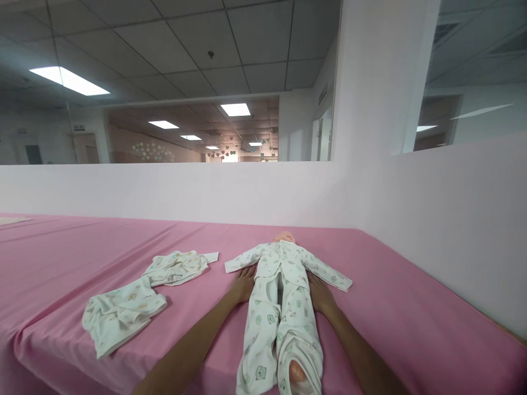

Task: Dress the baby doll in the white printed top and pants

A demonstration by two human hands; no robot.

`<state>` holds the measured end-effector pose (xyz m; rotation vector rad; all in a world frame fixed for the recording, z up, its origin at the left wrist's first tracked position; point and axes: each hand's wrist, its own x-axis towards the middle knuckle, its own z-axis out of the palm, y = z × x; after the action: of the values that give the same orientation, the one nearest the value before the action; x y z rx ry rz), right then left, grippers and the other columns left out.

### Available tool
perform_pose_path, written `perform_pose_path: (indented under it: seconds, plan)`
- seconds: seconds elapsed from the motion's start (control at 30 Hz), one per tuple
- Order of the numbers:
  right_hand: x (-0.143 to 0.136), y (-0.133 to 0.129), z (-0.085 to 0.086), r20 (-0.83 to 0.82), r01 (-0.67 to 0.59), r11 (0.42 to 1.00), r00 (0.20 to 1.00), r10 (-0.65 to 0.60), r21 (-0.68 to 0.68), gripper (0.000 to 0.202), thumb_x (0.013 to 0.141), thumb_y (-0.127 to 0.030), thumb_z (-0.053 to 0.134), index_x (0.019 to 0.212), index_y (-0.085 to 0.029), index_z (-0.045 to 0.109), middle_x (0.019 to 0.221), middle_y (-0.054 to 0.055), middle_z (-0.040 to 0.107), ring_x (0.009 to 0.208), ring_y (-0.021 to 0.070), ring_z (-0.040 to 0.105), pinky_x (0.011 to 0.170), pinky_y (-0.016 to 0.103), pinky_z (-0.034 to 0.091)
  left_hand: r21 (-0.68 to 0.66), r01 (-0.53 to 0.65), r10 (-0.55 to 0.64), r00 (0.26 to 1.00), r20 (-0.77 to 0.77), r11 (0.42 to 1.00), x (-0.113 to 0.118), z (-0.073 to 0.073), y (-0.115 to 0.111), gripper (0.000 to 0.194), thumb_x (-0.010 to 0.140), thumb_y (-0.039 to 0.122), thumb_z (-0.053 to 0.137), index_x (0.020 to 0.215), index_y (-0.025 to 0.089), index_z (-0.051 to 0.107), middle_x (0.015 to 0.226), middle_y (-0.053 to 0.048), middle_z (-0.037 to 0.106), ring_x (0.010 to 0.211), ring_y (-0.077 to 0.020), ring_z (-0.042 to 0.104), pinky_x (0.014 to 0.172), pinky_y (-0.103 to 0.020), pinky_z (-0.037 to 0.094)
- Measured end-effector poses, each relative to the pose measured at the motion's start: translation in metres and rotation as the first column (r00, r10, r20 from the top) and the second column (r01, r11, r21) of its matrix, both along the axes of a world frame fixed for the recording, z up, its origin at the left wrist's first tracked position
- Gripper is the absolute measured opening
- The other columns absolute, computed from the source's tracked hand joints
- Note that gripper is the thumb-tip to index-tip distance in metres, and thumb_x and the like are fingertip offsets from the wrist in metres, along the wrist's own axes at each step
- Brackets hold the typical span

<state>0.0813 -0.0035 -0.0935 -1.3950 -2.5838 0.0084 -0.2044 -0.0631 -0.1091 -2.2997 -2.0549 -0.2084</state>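
A baby doll [285, 236] lies on its back, its head at the far end, dressed in a white printed jacket [281, 258] and matching trousers [263, 323]. Its sleeves spread out to both sides. My left hand [244, 284] rests against the doll's left-of-view side by the waist, fingers stretched out below the sleeve. On the opposite side, my right hand [320, 293] lies along the waist with fingers extended, partly hidden by the other sleeve. A bare doll foot [297, 372] shows in the near right trouser leg opening.
A pink sheet [197, 323] covers the table. Crumpled white printed baby clothes [127, 310] lie to the left. A white wall [164, 189] with glass windows above borders the back and right. Something pale [14, 220] lies at the far left edge.
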Motion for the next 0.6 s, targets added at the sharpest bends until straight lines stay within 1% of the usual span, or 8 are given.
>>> perform_pose_path:
  seconds: [0.17,0.3,0.5,0.6]
  plan:
    - [0.0005,0.0005,-0.0019,-0.006,-0.001,1.0,1.0,0.001,0.006,0.068,0.095,-0.036,0.036,0.158,-0.013,0.022,0.159,0.01,0.033,0.148,0.0272,0.027,0.118,0.04,0.022,0.008,-0.019,0.018,0.999,0.045,1.0,0.0004,-0.0023,0.0,0.072,0.093,0.05,0.042,0.156,0.016,0.03,0.164,-0.011,0.018,0.149,-0.0359,0.018,0.12,-0.048,0.016]
    - [0.0004,0.0017,-0.0031,0.008,0.002,1.0,1.0,-0.002,0.005,0.07,0.095,-0.037,0.038,0.158,-0.012,0.021,0.159,0.011,0.031,0.148,0.0275,0.027,0.119,0.04,0.022,0.015,-0.018,0.017,0.999,0.047,1.0,0.0005,-0.0034,0.0003,0.072,0.093,0.051,0.043,0.157,0.019,0.029,0.164,-0.01,0.021,0.149,-0.0352,0.016,0.12,-0.048,0.017]
    - [0.0,0.0008,-0.0005,0.014,0.003,1.0,1.0,-0.003,0.0,0.071,0.095,-0.042,0.039,0.158,-0.013,0.021,0.16,0.011,0.031,0.148,0.0277,0.026,0.119,0.04,0.02,-0.031,-0.028,0.029,0.999,0.037,0.999,0.0024,0.002,-0.0019,0.073,0.094,0.051,0.041,0.157,0.016,0.027,0.165,-0.011,0.014,0.149,-0.0361,0.016,0.121,-0.047,0.015]
    - [0.0001,-0.0003,0.0006,0.018,-0.003,1.0,1.0,0.003,-0.004,0.07,0.096,-0.04,0.038,0.158,-0.013,0.021,0.16,0.01,0.03,0.148,0.0275,0.025,0.12,0.04,0.02,-0.042,-0.029,0.03,0.999,0.035,0.999,0.0028,0.0037,-0.0024,0.073,0.095,0.05,0.04,0.158,0.016,0.025,0.165,-0.011,0.013,0.149,-0.0355,0.016,0.121,-0.047,0.014]
